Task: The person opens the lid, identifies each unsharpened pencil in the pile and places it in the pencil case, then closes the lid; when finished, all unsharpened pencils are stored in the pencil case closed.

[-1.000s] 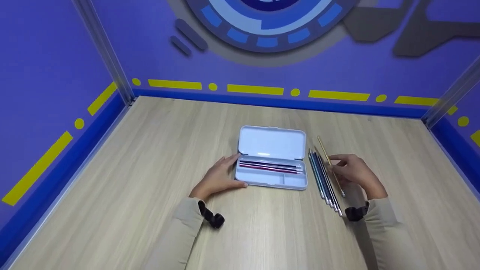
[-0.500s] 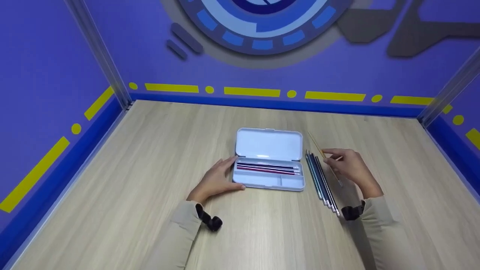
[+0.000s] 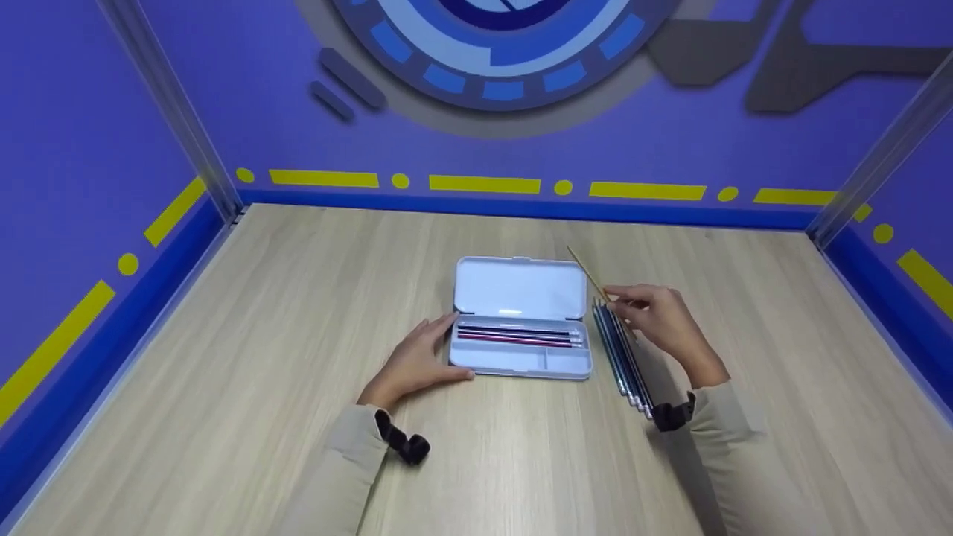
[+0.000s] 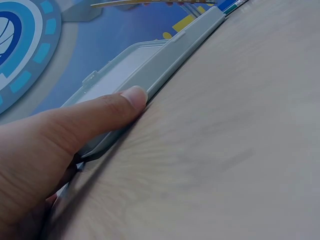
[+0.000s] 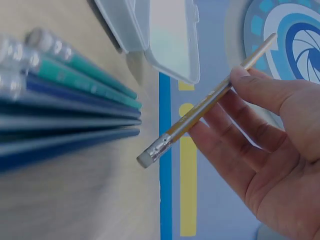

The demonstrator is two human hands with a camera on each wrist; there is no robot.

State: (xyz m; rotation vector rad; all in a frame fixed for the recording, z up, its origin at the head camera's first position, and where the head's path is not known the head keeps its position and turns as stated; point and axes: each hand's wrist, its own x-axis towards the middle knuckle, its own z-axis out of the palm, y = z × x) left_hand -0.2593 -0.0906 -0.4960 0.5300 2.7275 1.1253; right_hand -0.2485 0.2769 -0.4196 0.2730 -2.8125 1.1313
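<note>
A white pencil case (image 3: 495, 359) lies open on the table, its lid tipped back on the far side. Several dark and magenta pencils (image 3: 517, 338) rest in its long back compartment. My left hand (image 3: 409, 366) holds the case's left end, thumb along the front wall and fingers by the hinge side. Between thumb and fingertips my right hand (image 3: 663, 320) pinches a yellow pencil (image 5: 200, 107), raised at a slant, its grey eraser end (image 5: 146, 159) toward me. It is above the far end of several teal, blue and dark pencils (image 3: 622, 365) lying right of the case.
The wooden table (image 3: 298, 313) is enclosed by blue printed walls (image 3: 484, 156) at the back and sides. Two smaller front compartments in the case, split by a divider (image 3: 546, 359), hold nothing visible.
My right hand has lifted the yellow pencil from beside the loose pencils and moved it left and away from me, toward the case. My left hand stays at the case; the head view shifted slightly.
</note>
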